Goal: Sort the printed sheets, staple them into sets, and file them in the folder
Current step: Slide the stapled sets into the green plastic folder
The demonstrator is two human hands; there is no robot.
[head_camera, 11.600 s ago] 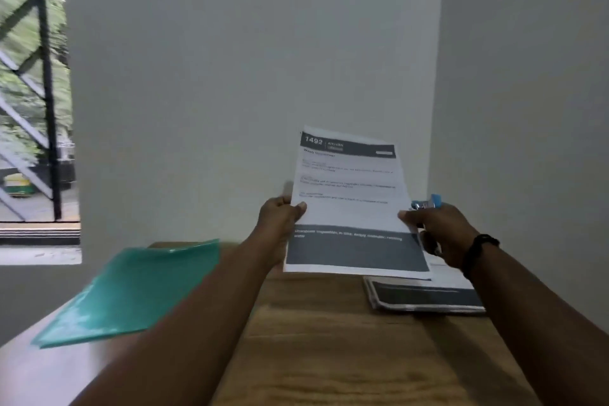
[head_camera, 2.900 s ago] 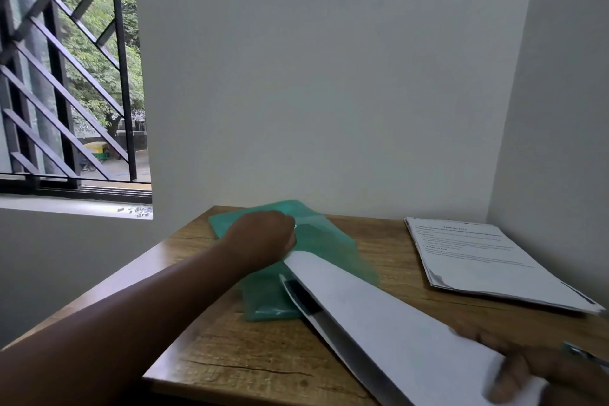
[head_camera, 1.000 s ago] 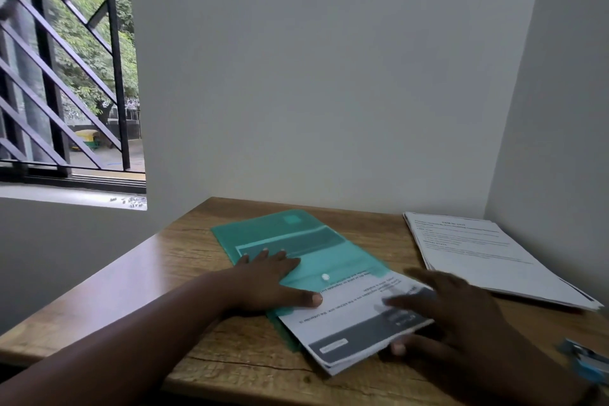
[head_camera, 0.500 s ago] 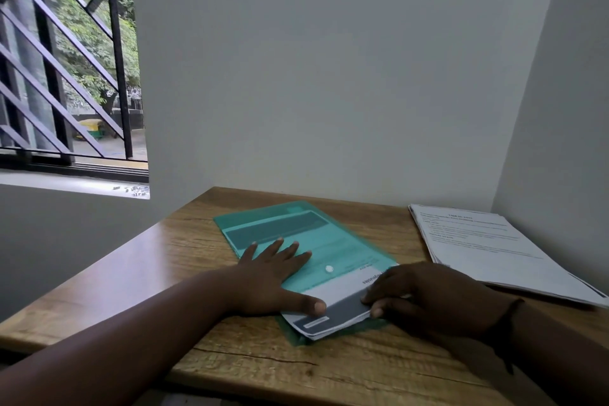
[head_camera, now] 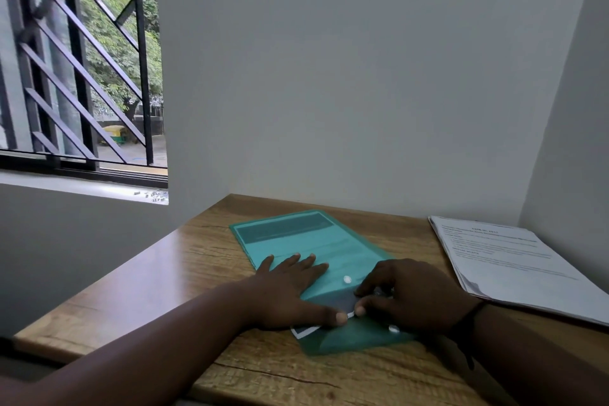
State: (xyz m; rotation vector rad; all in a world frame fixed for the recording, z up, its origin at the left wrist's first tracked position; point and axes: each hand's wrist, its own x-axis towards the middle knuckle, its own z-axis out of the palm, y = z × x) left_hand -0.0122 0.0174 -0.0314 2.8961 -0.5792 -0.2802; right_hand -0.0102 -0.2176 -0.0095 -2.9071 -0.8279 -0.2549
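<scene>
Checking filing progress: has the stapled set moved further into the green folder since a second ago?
Yes. The stapled set has slid deeper into the green folder, away from the table's near edge; only a corner shows now.

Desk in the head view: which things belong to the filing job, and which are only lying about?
Job:
green folder
stapled set going into it
stack of printed sheets
left hand
right hand

Lying about:
small bits on the window sill

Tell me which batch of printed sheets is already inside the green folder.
The set with the dark grey band, seen through the folder, one corner still poking out near the hands. The other stack lies bare on the desk by the right wall.
</scene>
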